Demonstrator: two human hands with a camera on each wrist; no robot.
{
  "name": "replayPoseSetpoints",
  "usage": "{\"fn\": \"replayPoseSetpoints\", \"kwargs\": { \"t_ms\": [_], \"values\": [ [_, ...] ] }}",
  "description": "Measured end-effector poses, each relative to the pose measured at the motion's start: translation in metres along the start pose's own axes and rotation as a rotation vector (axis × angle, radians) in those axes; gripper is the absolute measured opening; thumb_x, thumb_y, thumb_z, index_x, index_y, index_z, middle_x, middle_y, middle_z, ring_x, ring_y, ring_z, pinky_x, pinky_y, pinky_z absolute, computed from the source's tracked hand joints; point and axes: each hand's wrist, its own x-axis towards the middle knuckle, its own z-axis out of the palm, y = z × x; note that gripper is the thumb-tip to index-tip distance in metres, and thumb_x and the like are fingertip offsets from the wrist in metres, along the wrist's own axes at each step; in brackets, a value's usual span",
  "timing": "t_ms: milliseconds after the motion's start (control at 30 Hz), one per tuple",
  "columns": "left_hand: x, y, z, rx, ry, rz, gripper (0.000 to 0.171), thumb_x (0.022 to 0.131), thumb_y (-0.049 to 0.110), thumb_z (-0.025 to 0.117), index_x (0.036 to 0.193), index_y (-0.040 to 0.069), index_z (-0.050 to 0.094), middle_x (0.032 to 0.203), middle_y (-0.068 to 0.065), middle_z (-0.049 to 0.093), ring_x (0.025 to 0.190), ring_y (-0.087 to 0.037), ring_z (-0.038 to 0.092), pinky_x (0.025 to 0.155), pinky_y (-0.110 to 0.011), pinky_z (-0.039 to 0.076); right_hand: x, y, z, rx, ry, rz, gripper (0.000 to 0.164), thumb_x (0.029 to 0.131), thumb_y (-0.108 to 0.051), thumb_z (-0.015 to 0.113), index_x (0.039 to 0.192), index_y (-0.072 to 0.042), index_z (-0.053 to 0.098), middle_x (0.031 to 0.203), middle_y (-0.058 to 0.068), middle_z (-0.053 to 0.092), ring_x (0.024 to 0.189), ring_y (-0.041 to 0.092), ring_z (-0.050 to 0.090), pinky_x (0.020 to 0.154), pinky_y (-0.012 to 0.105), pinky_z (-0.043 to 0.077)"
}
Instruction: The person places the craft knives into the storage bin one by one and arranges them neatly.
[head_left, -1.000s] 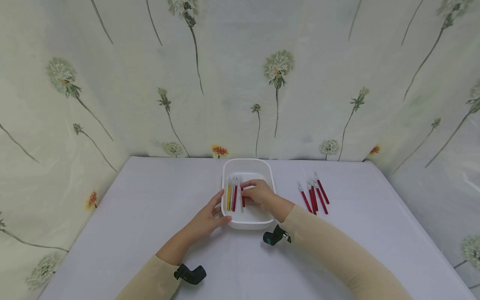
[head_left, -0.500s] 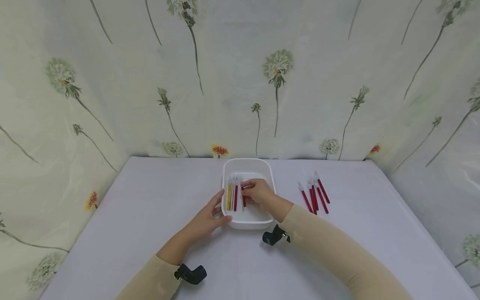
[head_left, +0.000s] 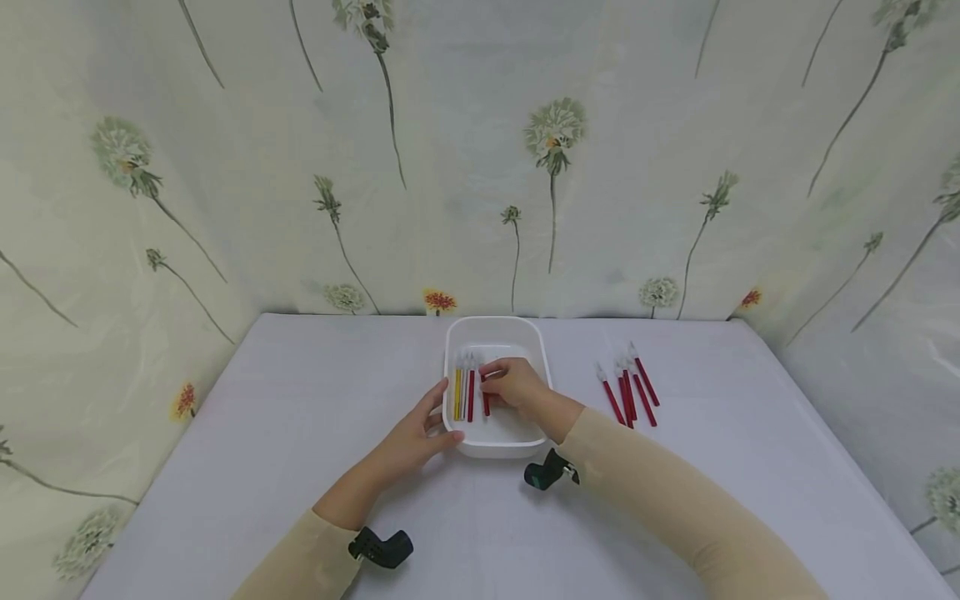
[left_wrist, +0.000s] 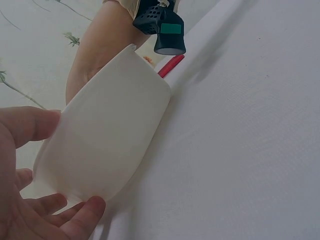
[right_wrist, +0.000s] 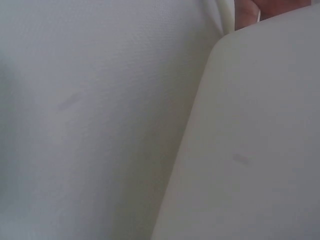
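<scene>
We see a white tray on the cloth-covered table, close to the far edge and near its middle. The left hand is spread, with fingers along the tray's left wall and the thumb at its near left corner; in the left wrist view we find fingertips touching the tray's outside. The right hand reaches over the tray's right edge and pinches a red pen between thumb and fingers, inside the tray (the right wrist view gives us mostly white cloth and tray wall, so we read this pinch from the head view). We cannot tell whether that pen touches the tray's floor.

To the left of it, we make out three pens side by side: a yellow pen nearest the tray's left edge, a thin pale pen, then a second red pen. Their whitish ends point to the tray's far edge. Five more red pens lie loosely fanned on the table between the tray and the table's right edge, nearer the tray. Beyond the table's far edge we see a pale backdrop printed with dandelions.
</scene>
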Motion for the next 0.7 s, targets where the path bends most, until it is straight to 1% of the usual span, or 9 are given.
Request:
{"fn": "replayPoseSetpoints", "kwargs": {
  "t_ms": [167,400,700],
  "values": [
    [-0.0004,0.0015,0.0001,-0.005,-0.002,-0.005,0.089,0.092,0.028,0.073,0.161,0.026,0.017,0.164,-0.011,0.025,0.143,-0.036,0.038,0.105,-0.055,0.043,0.0015,0.0005,0.0001,0.005,0.001,0.002,0.028,0.092,-0.004,0.071,0.119,-0.006,0.069,0.115,0.013,0.067,0.086,0.019,0.066,0.076,0.028,0.059],
    [-0.0013,0.0034,0.0,0.005,-0.002,-0.006,0.089,0.093,0.028,0.073,0.162,0.026,0.016,0.164,-0.012,0.024,0.143,-0.036,0.038,0.107,-0.056,0.042,0.0009,-0.0004,0.0008,-0.001,0.025,0.011,0.026,0.091,-0.002,0.072,0.116,-0.006,0.069,0.106,0.013,0.068,0.081,0.018,0.066,0.074,0.027,0.059],
    [-0.0001,0.0016,0.0,0.016,-0.001,0.002,0.09,0.092,0.029,0.074,0.162,0.024,0.017,0.164,-0.013,0.025,0.143,-0.037,0.038,0.107,-0.056,0.041,0.0001,-0.0005,-0.0001,-0.026,0.05,-0.018,0.024,0.09,-0.003,0.072,0.113,-0.006,0.071,0.105,0.013,0.067,0.082,0.019,0.065,0.073,0.026,0.059]
  ]
}}
